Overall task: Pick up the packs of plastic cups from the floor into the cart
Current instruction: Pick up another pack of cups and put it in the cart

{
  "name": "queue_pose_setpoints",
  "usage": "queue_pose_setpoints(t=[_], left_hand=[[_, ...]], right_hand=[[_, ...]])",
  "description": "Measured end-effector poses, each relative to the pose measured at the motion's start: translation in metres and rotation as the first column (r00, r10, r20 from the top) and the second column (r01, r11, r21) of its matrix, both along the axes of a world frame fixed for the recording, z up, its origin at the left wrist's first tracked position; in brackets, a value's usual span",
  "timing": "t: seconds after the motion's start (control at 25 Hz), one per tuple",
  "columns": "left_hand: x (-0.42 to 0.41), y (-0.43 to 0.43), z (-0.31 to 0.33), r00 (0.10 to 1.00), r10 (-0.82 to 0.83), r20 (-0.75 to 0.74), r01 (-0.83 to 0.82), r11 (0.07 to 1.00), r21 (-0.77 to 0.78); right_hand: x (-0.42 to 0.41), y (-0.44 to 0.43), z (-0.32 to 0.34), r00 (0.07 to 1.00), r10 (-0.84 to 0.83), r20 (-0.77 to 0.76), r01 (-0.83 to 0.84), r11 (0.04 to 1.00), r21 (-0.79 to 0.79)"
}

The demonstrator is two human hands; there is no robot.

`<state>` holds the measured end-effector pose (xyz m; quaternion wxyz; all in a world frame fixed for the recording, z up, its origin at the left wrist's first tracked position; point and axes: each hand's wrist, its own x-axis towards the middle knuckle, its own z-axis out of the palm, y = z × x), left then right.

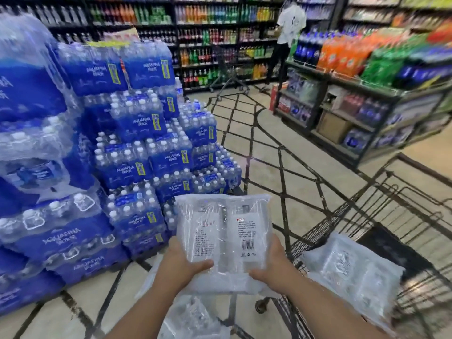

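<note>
A clear pack of plastic cups (223, 231) with white labels and a barcode is held up in front of me, above the floor and just left of the cart. My left hand (182, 263) grips its lower left edge and my right hand (271, 265) grips its lower right edge. Another pack of cups (349, 272) lies inside the wire cart (381, 204) at the right. A further pack (190, 316) lies on the floor below my arms, partly hidden by them.
A tall stack of blue shrink-wrapped water bottle packs (137, 148) fills the left side, close to the held pack. A drinks display shelf (367, 99) stands at the right. A person in a white shirt (288, 33) stands far down the aisle beside another cart (227, 77).
</note>
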<state>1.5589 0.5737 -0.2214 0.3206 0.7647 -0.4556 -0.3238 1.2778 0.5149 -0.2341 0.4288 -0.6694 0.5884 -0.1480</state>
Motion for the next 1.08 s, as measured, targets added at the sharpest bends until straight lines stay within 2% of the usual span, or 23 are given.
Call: queue_pose_setpoints(t=[0.32,0.44,0.6,0.8,0.92,1.08], left_hand=[[-0.071,-0.057,-0.006,0.942,-0.329,-0.062,0.331,0.944,0.013],[-0.113,-0.086,-0.019,0.875,-0.478,-0.069,0.481,0.876,0.034],[-0.182,-0.136,-0.023,0.729,-0.683,-0.032,0.684,0.728,0.042],[-0.276,-0.197,-0.039,0.609,-0.793,-0.027,0.790,0.604,0.103],[-0.330,-0.226,-0.051,0.549,-0.834,-0.052,0.831,0.538,0.143],[-0.385,-0.247,-0.077,0.467,-0.883,-0.056,0.872,0.449,0.194]], right_hand=[[-0.076,0.036,0.009,0.956,-0.292,-0.009,0.292,0.956,-0.010],[-0.117,0.046,-0.004,0.908,-0.417,-0.048,0.418,0.909,0.005],[-0.171,0.043,-0.021,0.811,-0.585,-0.008,0.584,0.809,0.072],[-0.246,0.022,-0.051,0.702,-0.712,0.006,0.707,0.698,0.110],[-0.294,0.010,-0.099,0.675,-0.737,0.031,0.727,0.672,0.145],[-0.329,0.003,-0.102,0.583,-0.812,-0.038,0.800,0.565,0.201]])
